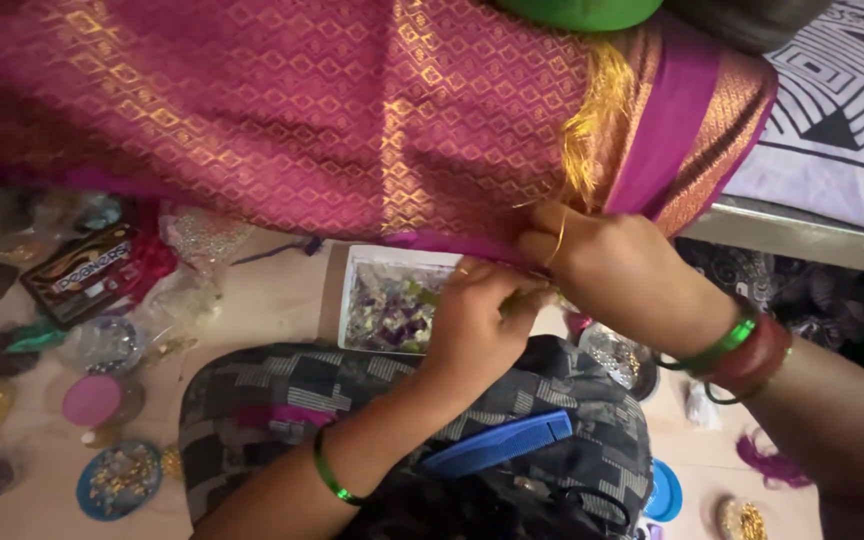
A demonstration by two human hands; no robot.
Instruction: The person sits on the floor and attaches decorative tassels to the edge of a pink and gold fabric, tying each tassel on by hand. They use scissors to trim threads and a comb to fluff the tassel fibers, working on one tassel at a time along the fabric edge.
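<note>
Two hands meet at the lower edge of a large magenta silk cloth [282, 110] woven with gold diamonds, which spreads across the whole top of the view. Its long axis runs left to right, and its plain purple border with a gold band [667, 120] drops steeply toward the hands on the right. A tuft of gold fringe [592, 110] hangs just above the right hand [612, 265], whose fingers are pinched together on the cloth's hem. The left hand [472, 320], just below and touching it, is also closed at that hem; something thin may be between its fingers, but blur hides it.

Beneath the left forearm lies a grey patterned bag [282, 400], with a blue comb [497, 445] on it near the wrist. A white rectangular tray [352, 290] of mixed beads sits just left of the left hand, partly under the cloth's edge. Further left, the floor [272, 300] is crowded, with only a narrow bare strip beside the tray: a dark flat packet with a red edge [87, 275], a round pink lid [90, 400], a blue dish of gold pieces [117, 480]. Green bangles [722, 345] circle the right wrist.
</note>
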